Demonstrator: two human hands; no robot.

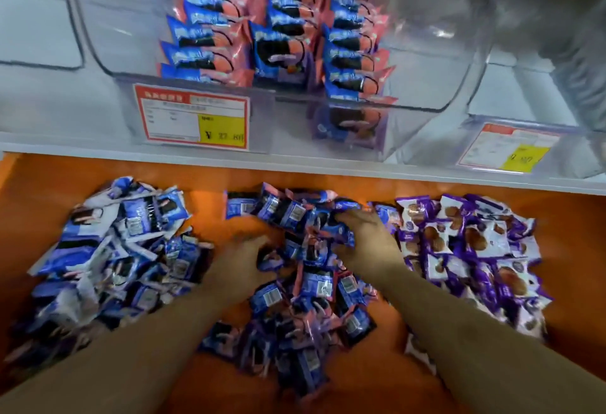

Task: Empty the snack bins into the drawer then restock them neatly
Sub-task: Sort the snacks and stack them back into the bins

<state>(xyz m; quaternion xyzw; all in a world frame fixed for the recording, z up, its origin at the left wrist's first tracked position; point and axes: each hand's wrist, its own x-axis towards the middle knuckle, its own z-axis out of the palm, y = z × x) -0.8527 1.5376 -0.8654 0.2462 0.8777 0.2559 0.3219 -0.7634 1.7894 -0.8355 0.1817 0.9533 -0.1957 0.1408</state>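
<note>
1. The middle pile of blue-and-pink packets [308,282] lies loose in the orange drawer [360,387].
2. The left hand [244,258] curls into this pile; whether it grips a packet, I cannot tell.
3. The right hand [364,236] grips some packets.
4. Blue-white packets [111,249] lie left, purple biscuit packets [472,249] right.
5. Above, the clear bin [436,62] holds neat rows [272,26], with a price label [193,117].

Orange drawer [426,381] — three snack-packet heaps [301,299]; white shelf [98,158] — clear bin [426,92]
</note>
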